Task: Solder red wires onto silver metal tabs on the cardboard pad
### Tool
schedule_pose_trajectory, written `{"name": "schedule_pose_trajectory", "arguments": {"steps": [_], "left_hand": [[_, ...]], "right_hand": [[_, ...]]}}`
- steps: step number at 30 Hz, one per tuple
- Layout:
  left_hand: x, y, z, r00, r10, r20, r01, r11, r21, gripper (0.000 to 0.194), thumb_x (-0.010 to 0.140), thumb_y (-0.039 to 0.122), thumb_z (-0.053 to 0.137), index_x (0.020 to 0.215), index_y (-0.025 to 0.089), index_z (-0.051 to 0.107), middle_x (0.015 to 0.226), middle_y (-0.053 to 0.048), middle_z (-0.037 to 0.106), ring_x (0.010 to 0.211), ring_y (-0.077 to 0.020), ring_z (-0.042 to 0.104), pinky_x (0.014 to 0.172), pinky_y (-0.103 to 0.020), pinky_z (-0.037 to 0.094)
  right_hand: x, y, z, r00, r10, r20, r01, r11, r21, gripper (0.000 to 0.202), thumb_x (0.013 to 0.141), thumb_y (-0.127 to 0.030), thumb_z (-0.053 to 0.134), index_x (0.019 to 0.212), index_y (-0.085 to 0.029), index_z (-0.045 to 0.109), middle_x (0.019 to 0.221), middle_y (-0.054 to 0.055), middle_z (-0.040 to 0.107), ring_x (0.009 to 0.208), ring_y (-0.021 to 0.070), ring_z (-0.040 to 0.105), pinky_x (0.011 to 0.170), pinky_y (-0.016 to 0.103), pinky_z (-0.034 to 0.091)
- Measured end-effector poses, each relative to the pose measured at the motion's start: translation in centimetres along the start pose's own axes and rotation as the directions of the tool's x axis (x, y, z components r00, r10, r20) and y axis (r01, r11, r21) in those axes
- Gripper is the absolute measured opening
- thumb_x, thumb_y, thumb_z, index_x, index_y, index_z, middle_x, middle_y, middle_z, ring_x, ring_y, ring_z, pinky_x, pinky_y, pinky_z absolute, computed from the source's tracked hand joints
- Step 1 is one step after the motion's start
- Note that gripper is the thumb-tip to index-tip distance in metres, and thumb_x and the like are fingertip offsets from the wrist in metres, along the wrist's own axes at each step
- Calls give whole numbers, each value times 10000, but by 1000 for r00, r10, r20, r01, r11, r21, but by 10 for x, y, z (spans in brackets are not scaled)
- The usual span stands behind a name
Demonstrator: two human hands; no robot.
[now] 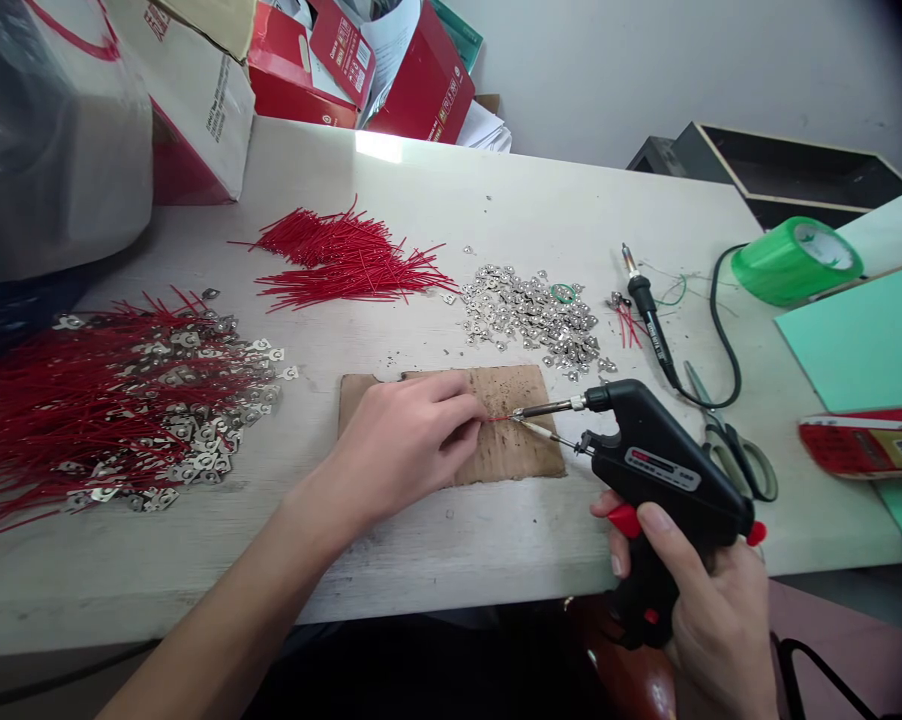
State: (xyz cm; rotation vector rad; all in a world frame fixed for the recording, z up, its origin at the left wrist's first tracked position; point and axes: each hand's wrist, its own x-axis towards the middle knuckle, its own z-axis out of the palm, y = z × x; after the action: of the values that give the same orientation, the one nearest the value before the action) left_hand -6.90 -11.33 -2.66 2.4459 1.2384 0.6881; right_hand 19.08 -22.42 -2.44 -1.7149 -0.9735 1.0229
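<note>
My right hand (710,600) is wrapped round the grip of a black soldering gun (653,470) with a red trigger. Its tip points left and meets the end of a short red wire (498,418) over a piece of brown cardboard (522,455). Pinched in the fingers of my left hand (413,435) is the other end of that wire. Whether a metal tab sits under the tip is too small to tell. Behind the cardboard lies a heap of small silver metal tabs (530,315).
Loose red wires (346,255) lie at the back. On the left is a pile of wires with tabs attached (158,400). A soldering iron (650,320), scissors (736,450) and green tape (796,260) sit on the right. Red boxes (421,85) stand behind the table.
</note>
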Motion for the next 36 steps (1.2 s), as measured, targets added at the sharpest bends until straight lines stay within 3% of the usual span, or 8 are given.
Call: {"name": "schedule_pose_trajectory", "arguments": {"steps": [6, 15, 21, 26, 30, 36], "left_hand": [[-1, 0, -1, 1000, 12, 4, -12, 1000, 12, 171, 985, 167, 624, 955, 190, 790, 920, -2, 731, 787, -151, 696, 599, -281, 423], [-1, -1, 0, 1000, 16, -6, -16, 1000, 22, 170, 986, 172, 626, 946, 197, 789, 919, -4, 734, 778, -150, 688, 599, -283, 418], [-1, -1, 0, 1000, 17, -19, -17, 1000, 17, 175, 991, 173, 622, 945, 198, 789, 922, -7, 742, 763, -140, 684, 590, -277, 420], [0, -1, 0, 1000, 22, -19, -22, 1000, 21, 184, 1000, 183, 612, 955, 202, 790, 932, -19, 750, 770, -144, 687, 596, -265, 422], [0, -1, 0, 1000, 24, -19, -23, 999, 24, 171, 991, 171, 621, 962, 202, 786, 919, -11, 739, 771, -145, 686, 593, -269, 421], [0, 0, -1, 1000, 17, -6, -17, 1000, 12, 173, 993, 164, 618, 970, 198, 786, 927, -10, 736, 786, -149, 697, 617, -275, 443]], "right_hand": [[-4, -10, 5, 998, 59, -9, -59, 998, -8, 382, 962, -554, 708, 995, -177, 763, 566, 13, 575, 516, 142, 534, 387, 235, 344], [-1, -3, 4, 999, -44, -10, 44, 999, 20, 331, 981, -494, 692, 956, -171, 760, 542, 6, 585, 422, 131, 499, 377, 253, 328], [-3, -8, 5, 1000, 18, -14, -18, 1000, 13, 324, 960, -504, 724, 975, -181, 742, 566, 2, 571, 516, 163, 542, 455, 282, 418], [-4, -12, 7, 999, 27, -21, -28, 1000, -8, 360, 960, -531, 712, 958, -173, 748, 567, 18, 589, 498, 147, 516, 409, 267, 323], [-3, -8, 5, 999, 35, -16, -35, 999, 0, 342, 969, -519, 707, 980, -180, 745, 570, 9, 590, 489, 144, 515, 424, 269, 357], [2, 4, 0, 997, -81, -1, 81, 996, 36, 260, 966, -431, 734, 938, -174, 721, 823, 77, 740, 503, 140, 573, 472, 291, 441]]}}
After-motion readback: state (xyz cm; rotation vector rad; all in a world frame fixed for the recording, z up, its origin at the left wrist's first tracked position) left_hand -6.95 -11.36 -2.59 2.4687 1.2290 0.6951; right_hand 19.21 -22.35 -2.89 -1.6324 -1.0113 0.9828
